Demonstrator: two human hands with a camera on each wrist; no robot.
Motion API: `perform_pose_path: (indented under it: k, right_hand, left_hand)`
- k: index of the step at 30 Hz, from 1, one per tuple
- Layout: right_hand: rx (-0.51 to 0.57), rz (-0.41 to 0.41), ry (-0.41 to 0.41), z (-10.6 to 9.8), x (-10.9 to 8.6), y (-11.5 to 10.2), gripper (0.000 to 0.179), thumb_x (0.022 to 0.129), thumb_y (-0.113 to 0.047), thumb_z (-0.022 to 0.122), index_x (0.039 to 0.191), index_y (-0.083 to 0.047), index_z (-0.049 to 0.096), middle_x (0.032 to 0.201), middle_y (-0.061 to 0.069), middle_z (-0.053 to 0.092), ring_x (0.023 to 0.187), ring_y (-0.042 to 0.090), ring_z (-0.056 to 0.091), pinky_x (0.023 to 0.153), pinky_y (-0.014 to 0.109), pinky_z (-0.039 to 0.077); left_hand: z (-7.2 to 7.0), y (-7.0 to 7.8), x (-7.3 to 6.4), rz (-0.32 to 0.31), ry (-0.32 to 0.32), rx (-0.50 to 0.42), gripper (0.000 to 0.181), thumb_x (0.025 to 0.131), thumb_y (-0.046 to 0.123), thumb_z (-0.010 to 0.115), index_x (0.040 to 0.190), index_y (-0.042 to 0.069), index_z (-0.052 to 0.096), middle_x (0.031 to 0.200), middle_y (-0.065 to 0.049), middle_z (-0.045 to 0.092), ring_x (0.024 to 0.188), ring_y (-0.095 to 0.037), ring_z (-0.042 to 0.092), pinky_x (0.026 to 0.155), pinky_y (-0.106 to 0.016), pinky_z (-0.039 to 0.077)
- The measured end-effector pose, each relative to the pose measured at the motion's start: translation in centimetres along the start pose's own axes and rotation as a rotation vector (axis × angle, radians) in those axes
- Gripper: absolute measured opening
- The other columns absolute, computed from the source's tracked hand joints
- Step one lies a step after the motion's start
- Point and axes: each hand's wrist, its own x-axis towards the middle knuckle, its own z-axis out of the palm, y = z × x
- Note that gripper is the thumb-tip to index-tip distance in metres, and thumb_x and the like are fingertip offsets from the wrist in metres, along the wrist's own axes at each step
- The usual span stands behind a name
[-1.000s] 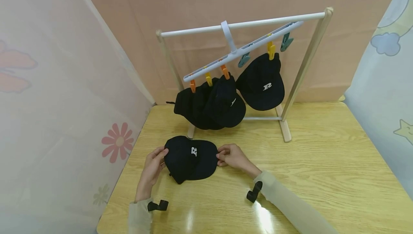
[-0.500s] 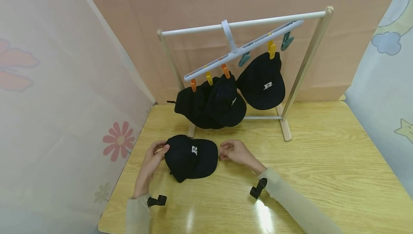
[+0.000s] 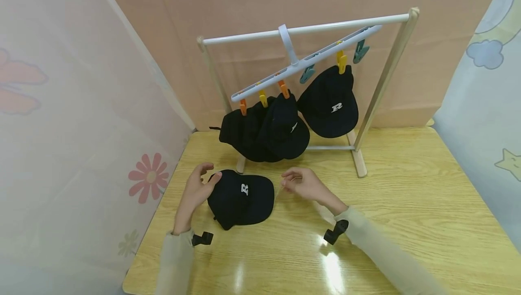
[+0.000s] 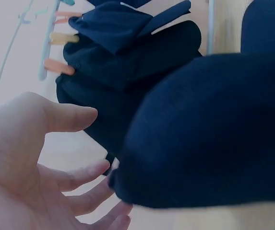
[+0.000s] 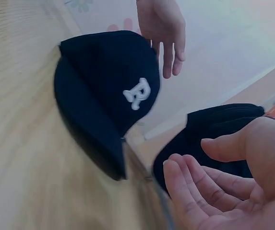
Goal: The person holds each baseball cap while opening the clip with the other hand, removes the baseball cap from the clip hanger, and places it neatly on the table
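A black baseball cap [image 3: 228,200] with a white letter R lies on the table, its brim to the right. My left hand [image 3: 197,190] is at the crown's left side, fingers spread and thumb overlapping the crown's edge in the head view. The left wrist view shows that hand [image 4: 46,158] with thumb and fingers apart, beside the cap [image 4: 209,134]. My right hand [image 3: 305,183] hovers right of the brim with loosely bent fingers and nothing between them. In the right wrist view, the right hand [image 5: 223,182] is apart from the cap [image 5: 103,76].
Behind the cap stands a rack [image 3: 382,82] with a white bar. A tilted white hanger [image 3: 295,65] hooks over it, bearing orange, yellow and teal clips. Several black caps [image 3: 281,127] hang bunched at its left; another cap [image 3: 329,105] hangs at its right. A teal clip [image 3: 360,52] holds nothing.
Both hands have come off the cap: the right moved right and up from the brim, the left rose a little and spread its fingers. The cap stays on the table.
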Motion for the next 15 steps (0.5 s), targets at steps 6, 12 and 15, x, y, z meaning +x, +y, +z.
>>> perform_pose_path:
  k: [6,12,15]
  right_hand:
    - [0.003,-0.055,-0.004,-1.6,-0.6,-2.0,0.034,0.105,-0.009,0.067,0.133,0.011,0.064,0.114,0.029,0.071,0.108,0.055,0.07,0.092,0.057,0.062]
    - [-0.043,-0.092,0.026,-3.2,-1.0,-3.3,0.033,0.105,-0.01,0.069,0.132,0.008,0.066,0.115,0.03,0.071,0.103,0.045,0.075,0.087,0.04,0.065]
    - [-0.062,-0.1,0.055,-4.1,-1.1,-3.7,0.033,0.105,-0.012,0.07,0.132,0.006,0.066,0.114,0.027,0.072,0.099,0.033,0.077,0.085,0.034,0.065]
  left_hand:
    - [0.3,1.9,1.2,0.057,-0.022,-0.005,0.046,0.105,0.026,0.069,0.144,0.003,0.057,0.146,-0.02,0.06,0.14,-0.042,0.052,0.115,-0.06,0.043]
    - [0.5,3.5,1.5,0.111,-0.067,-0.057,0.045,0.106,0.022,0.069,0.144,0.002,0.057,0.146,-0.021,0.061,0.137,-0.042,0.056,0.112,-0.059,0.047]
    - [0.6,4.3,1.4,0.144,-0.082,-0.085,0.045,0.106,0.022,0.069,0.144,0.001,0.057,0.145,-0.021,0.061,0.134,-0.041,0.059,0.111,-0.058,0.049]
